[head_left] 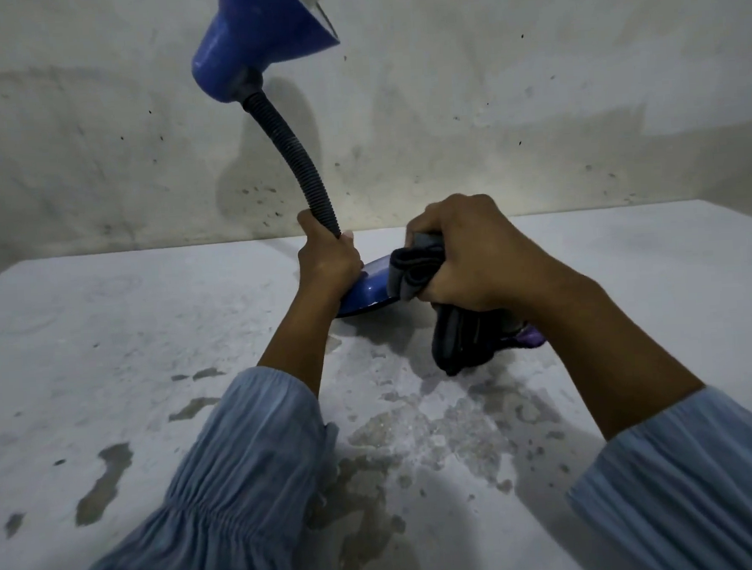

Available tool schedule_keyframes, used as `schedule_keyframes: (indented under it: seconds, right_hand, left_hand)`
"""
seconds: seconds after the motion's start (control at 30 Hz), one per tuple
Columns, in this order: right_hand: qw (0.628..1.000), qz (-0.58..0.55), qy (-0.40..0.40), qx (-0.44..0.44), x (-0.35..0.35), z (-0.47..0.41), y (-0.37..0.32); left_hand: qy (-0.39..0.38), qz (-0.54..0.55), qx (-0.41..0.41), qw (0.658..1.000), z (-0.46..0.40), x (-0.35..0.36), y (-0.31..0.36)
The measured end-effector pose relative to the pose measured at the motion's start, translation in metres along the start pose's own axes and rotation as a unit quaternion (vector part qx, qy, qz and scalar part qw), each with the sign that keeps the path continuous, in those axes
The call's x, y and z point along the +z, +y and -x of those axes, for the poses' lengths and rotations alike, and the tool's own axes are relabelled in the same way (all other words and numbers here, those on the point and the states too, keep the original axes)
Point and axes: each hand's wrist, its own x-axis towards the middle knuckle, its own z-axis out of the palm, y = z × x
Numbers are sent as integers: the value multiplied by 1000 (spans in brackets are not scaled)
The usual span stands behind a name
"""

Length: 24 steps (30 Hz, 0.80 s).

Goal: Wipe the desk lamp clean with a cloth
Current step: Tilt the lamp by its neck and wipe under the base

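Note:
A blue desk lamp stands tilted on the white table, its shade (258, 41) high at the upper left and its black ribbed neck (296, 157) curving down to the blue base (366, 292). My left hand (326, 257) grips the bottom of the neck just above the base. My right hand (473, 252) holds a bunched dark grey cloth (413, 269) against the right side of the base. More of the cloth hangs down below that hand onto the table, with a purple edge showing. Most of the base is hidden by both hands.
The white table (105, 345) has worn, stained patches near its front and middle. A stained, speckled wall (531, 121) rises right behind the lamp. The table's far edge runs along the wall.

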Motion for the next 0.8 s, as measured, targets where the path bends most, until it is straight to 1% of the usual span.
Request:
schedule_keyframes:
  seconds: [0.1,0.17,0.23,0.33,0.4,0.5,0.57,0.63,0.7,0.8]
  right_hand:
    - [999,2,-18,-30,9,0,-9]
    - [999,3,-26,-28,10,1,-9]
    - [1000,6,-12,-5,3,0,1]
    - [998,33,36,50,-9,0,22]
    - [996,47,52,64,-11,1,26]
    - [999,21,19,21,0,0,11]
    - [1000,3,-24,-11,14,1,-6]
    - [998,13,-63,-22,26,3,-17]
    - [997,17,-71,-1,25,3,-15]
    - [994,50,-74,57,8,3,0]
  left_hand:
    - [18,7,1,1000,3,2,0]
    - [21,13,-3,1000,5,3,1]
    - [14,14,-5,1000,6,3,1]
    - [4,21,-2,1000,5,6,2]
    - [3,6,11,1000,5,8,1]
    - [-2,-21,45,999,7,10,1]
    - [-16,-22,58,998,6,10,1]
    - [-33,-27,63,997,5,10,1]
    - [-40,-35,65,996,6,11,1]
    - [-28,-26,60,997,7,13,3]
